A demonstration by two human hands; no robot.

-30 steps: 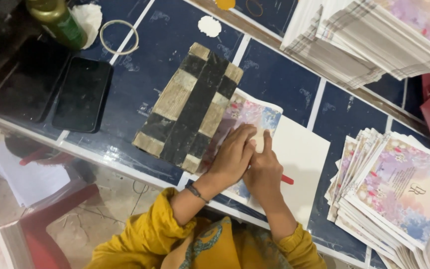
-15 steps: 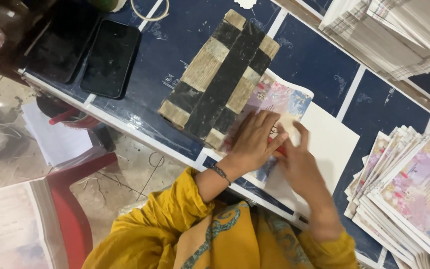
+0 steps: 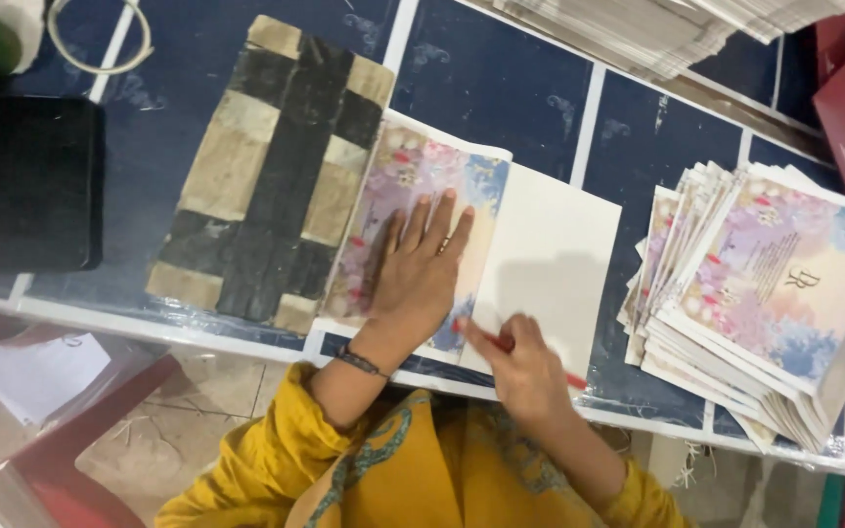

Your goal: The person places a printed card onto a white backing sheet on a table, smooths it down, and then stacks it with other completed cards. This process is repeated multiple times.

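A: Why is our left hand (image 3: 415, 279) spread flat on the card (image 3: 413, 210)?

B: To pin it; the card lies opened at the table's (image 3: 501, 93) near edge, its white flap at three o'clock.

A: And our right hand (image 3: 525, 367)?

B: Closed round a red tool (image 3: 501, 342) at the fold, likely creasing. The stack (image 3: 765, 293) waits further toward three o'clock, handy.

Mustard-yellow sleeves, teal embroidery at front; dark bracelet, ring on left hand (image 3: 421, 264).
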